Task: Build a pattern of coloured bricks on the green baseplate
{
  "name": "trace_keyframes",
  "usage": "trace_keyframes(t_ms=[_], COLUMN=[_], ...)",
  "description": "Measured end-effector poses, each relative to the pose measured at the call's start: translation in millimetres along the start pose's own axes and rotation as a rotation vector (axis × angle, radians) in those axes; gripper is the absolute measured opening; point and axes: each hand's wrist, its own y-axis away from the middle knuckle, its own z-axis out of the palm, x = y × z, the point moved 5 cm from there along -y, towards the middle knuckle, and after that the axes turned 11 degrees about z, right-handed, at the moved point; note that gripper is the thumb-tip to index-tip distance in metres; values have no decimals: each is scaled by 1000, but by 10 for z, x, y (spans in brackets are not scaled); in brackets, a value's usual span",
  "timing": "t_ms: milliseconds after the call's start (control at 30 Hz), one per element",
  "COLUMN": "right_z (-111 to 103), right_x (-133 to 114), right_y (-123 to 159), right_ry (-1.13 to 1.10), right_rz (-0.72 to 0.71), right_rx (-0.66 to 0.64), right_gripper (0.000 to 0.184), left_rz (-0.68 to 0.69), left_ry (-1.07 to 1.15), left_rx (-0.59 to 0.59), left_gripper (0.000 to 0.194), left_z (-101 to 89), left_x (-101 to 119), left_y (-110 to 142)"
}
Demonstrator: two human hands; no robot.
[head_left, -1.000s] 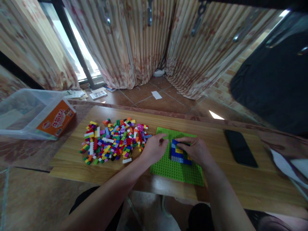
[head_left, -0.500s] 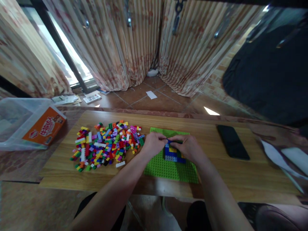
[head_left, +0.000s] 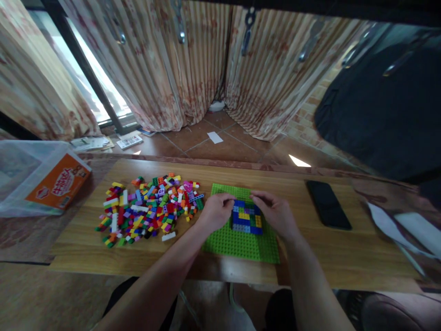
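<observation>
A bright green baseplate (head_left: 237, 241) lies on the wooden board (head_left: 344, 250). A flat block of blue, yellow and purple bricks (head_left: 245, 218) sits on it. My left hand (head_left: 215, 212) curls its fingers at the block's upper left corner. My right hand (head_left: 275, 212) pinches at the block's upper right edge. Whether either hand holds a separate brick is hidden by the fingers. A heap of loose coloured bricks (head_left: 148, 207) lies to the left of the plate.
A black phone (head_left: 328, 204) lies on the board to the right. A clear plastic tub with an orange box (head_left: 57, 182) stands at the left. White papers (head_left: 403, 227) lie at the right edge. Curtains and tiled floor are behind.
Both hands drew together over the block's top edge, then parted slightly, so more of the block shows. The view shifted, with everything sliding left in frame.
</observation>
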Motion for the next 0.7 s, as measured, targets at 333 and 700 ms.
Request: trace_keyframes(t_ms=[333,700], right_z=[-279,9], right_x=[67,-43], right_y=[101,31], right_ry=[508,442], right_rz=[198,16], right_rx=[378,268], right_gripper=[32,27], left_rz=[-84,-22], left_ry=[27,-69], left_rx=[25,44], left_gripper=[32,29], left_z=[-16,-74], left_x=[18,81], left_y=[75,156])
